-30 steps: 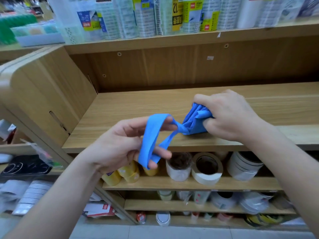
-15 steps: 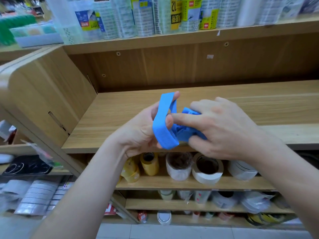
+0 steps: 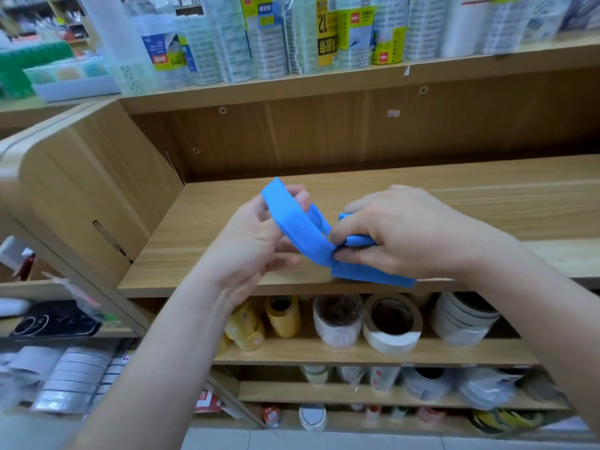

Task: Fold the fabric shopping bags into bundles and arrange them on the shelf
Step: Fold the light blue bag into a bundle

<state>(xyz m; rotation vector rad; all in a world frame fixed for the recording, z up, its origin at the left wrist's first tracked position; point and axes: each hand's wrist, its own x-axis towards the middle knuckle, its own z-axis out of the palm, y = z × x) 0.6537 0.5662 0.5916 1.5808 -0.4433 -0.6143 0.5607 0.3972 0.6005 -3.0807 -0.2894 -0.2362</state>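
Observation:
A blue fabric shopping bag [image 3: 357, 271] is bunched into a small bundle just above the front edge of the wooden shelf [image 3: 487, 206]. My right hand [image 3: 399, 232] grips the bundle from above, fingers curled round it. One blue handle strap [image 3: 292, 216] loops up and left from the bundle. My left hand [image 3: 259, 241] holds this strap, which runs over its thumb and fingers. Most of the bundle is hidden under my right hand.
The wooden shelf has a side panel [image 3: 81, 196] at its left end and a back wall. Wrapped rolls [image 3: 324, 30] stand on the shelf above. Tape rolls [image 3: 393, 323] lie on the shelf below. More goods fill the lower left racks.
My left hand has brought the strap from low on the left up to the bundle, then drawn it up and back. My right hand has kept hold of the bundle.

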